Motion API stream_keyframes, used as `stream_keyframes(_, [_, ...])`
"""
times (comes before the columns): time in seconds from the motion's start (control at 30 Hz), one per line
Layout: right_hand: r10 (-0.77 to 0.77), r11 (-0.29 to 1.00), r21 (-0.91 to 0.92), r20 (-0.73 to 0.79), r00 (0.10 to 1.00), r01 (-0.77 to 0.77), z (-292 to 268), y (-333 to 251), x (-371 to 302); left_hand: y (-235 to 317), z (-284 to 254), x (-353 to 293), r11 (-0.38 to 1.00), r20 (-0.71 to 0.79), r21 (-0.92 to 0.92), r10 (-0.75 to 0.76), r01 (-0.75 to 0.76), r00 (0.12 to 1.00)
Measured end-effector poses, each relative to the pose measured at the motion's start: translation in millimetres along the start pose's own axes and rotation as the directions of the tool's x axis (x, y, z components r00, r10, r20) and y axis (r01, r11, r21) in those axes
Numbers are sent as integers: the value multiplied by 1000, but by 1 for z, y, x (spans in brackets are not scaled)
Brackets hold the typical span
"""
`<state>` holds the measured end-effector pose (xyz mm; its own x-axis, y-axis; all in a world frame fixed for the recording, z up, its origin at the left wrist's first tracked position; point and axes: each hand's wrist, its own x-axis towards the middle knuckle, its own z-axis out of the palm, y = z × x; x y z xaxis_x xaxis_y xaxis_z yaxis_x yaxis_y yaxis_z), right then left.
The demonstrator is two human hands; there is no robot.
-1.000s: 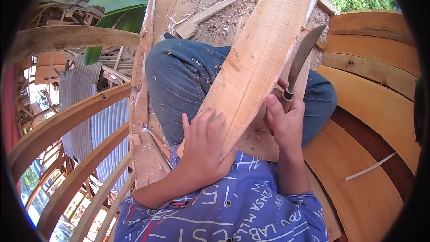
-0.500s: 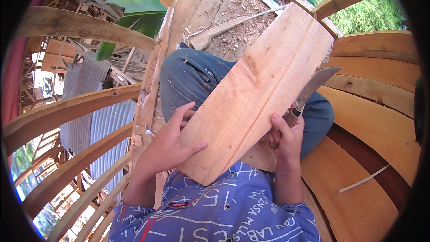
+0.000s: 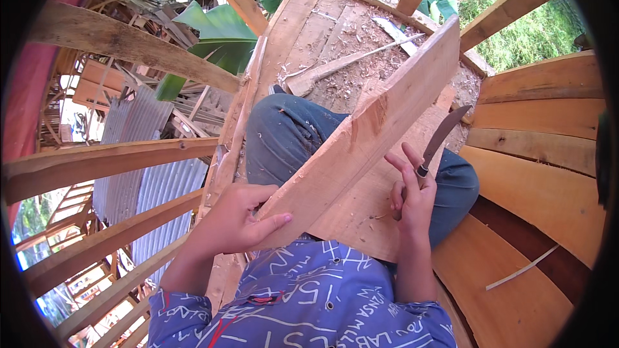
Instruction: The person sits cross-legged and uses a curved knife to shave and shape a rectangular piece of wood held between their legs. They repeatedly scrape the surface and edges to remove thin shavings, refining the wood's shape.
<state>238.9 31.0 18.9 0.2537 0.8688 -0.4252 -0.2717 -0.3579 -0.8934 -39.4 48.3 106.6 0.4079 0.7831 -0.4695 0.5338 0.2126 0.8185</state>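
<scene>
A long wooden board (image 3: 367, 125) stands tilted on its edge above my lap, slanting from near left to far right. My left hand (image 3: 242, 219) grips its near end, with the thumb on the face towards me. In my right hand (image 3: 414, 196) is a knife (image 3: 443, 136) with a broad curved blade and a dark handle, the blade pointing up and away. Two fingers of that hand are stretched out close to the board, apart from it. Another flat board (image 3: 364, 209) lies across my lap under the raised one.
A tapered piece of wood (image 3: 316, 79) and a pale blade-like strip (image 3: 394, 33) lie among shavings on the plank floor (image 3: 293, 22). Slatted rails (image 3: 109, 164) run along the left, curved planks (image 3: 535, 174) along the right. A thin strip (image 3: 522, 267) rests on the right-hand planks.
The board has been tipped up from lying face-up to standing on edge, baring the flat board below. My right hand has let go of it and still holds the knife.
</scene>
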Motion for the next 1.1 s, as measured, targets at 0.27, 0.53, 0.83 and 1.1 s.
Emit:
stream_keyframes(0.27, [-125,963,-211,201,972,168,-16,8,-8,-4,7,-8,955,-111,296,21,12,994])
stream_keyframes(0.53, [-141,916,-345,197,970,203,-6,14,-9,-1,15,-10,912,-127,411,32,23,991])
stream_keyframes(0.83, [-335,656,-595,321,886,464,0,3,-6,7,29,-10,907,-190,422,84,4,978])
stream_keyframes(1.1, [-500,422,-798,191,845,430,-18,-8,17,6,34,-11,899,-154,439,84,-8,984])
